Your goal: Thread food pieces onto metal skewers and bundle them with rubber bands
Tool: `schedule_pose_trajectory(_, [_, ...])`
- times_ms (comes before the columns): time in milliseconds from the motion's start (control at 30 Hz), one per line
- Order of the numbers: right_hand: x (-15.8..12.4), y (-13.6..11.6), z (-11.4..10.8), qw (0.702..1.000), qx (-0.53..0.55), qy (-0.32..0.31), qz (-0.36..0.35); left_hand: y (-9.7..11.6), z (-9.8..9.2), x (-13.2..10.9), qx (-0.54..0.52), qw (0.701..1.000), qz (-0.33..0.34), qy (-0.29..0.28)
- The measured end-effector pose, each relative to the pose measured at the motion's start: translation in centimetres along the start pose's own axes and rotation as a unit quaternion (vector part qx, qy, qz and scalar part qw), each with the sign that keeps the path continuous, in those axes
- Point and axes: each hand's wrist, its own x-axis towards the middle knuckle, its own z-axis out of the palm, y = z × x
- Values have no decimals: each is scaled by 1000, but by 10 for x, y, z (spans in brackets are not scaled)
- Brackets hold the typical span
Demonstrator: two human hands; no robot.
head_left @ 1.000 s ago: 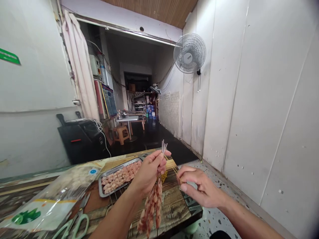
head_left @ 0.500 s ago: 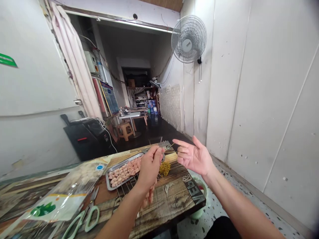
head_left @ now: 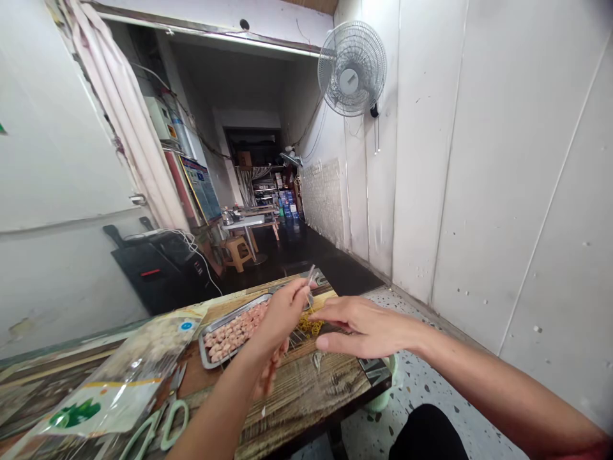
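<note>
My left hand is closed around a bundle of meat skewers. Their bare stick ends rise above the fist, and threaded meat hangs below the wrist, partly hidden by the forearm. Palm down, my right hand is just to the right, thumb apart from the fingers. A thin yellow rubber band runs from the skewer ends to its fingertips. Beneath those fingertips lies a pile of yellow rubber bands. Left of the fist, a metal tray holds rows of raw meat skewers.
A clear plastic bag of pale food and green-handled scissors lie at the left on the wooden table. A pale green bin stands beside the table's right end. A fan hangs on the wall.
My right hand has turned from palm up to palm down and come lower, nearer the left fist, with the rubber band less stretched. My left hand still grips the skewers. The view shifted slightly.
</note>
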Motion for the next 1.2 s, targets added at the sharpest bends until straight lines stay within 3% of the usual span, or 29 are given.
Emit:
schedule_pose_trajectory(67, [-9, 17, 14, 989, 120, 66, 51, 6, -6, -4, -161, 985, -44, -53])
schedule_pose_trajectory(100, [-13, 29, 20, 966, 222, 106, 78, 8, -7, -6, -224, 970, -54, -80])
schedule_pose_trajectory(133, [-15, 41, 24, 927, 334, 142, 98, 10, -6, -8, -269, 956, -57, -99])
schedule_pose_trajectory(200, [-18, 61, 27, 810, 549, 171, 116, 12, 1, -12, -305, 945, -59, -103])
schedule_pose_trajectory(267, [-20, 70, 23, 692, 693, 164, 119, 11, 12, -12, -290, 953, -53, -70])
schedule_pose_trajectory(300, [-20, 71, 19, 648, 736, 160, 118, 9, 18, -12, -270, 961, -43, -44])
schedule_pose_trajectory(333, [-20, 69, 14, 614, 765, 162, 112, 7, 23, -11, -247, 968, -30, -15])
schedule_pose_trajectory(400, [-18, 61, 3, 574, 795, 170, 94, 4, 29, -9, -188, 981, -9, 43])
schedule_pose_trajectory(500, [-8, 50, -14, 570, 801, 170, 71, 2, 31, -7, -47, 992, 26, 110])
schedule_pose_trajectory(567, [2, 48, -26, 601, 780, 153, 82, 1, 31, -6, 58, 987, 65, 131])
schedule_pose_trajectory(633, [14, 45, -38, 660, 732, 127, 110, -2, 31, -6, 142, 975, 110, 134])
schedule_pose_trajectory(700, [24, 38, -45, 740, 649, 101, 148, -5, 31, -4, 204, 960, 139, 129])
schedule_pose_trajectory(833, [29, 9, -34, 914, 355, 78, 180, -7, 25, 3, 243, 958, 123, 90])
schedule_pose_trajectory(867, [26, 3, -26, 943, 281, 80, 160, -5, 21, 6, 218, 968, 103, 76])
schedule_pose_trajectory(933, [19, 0, -7, 970, 197, 90, 109, -1, 11, 8, 119, 991, 43, 51])
schedule_pose_trajectory(1000, [9, 13, 11, 957, 243, 121, 102, 3, 0, 7, -36, 999, -25, 18])
schedule_pose_trajectory(1033, [5, 24, 18, 932, 313, 138, 117, 4, -3, 5, -117, 992, -49, -6])
schedule_pose_trajectory(1067, [2, 37, 23, 890, 407, 156, 135, 5, -5, 2, -190, 979, -63, -39])
schedule_pose_trajectory(1133, [-4, 60, 29, 773, 598, 163, 138, 5, -2, -3, -293, 949, -70, -88])
schedule_pose_trajectory(1200, [-6, 71, 32, 666, 718, 171, 110, 3, 7, -6, -331, 937, -71, -82])
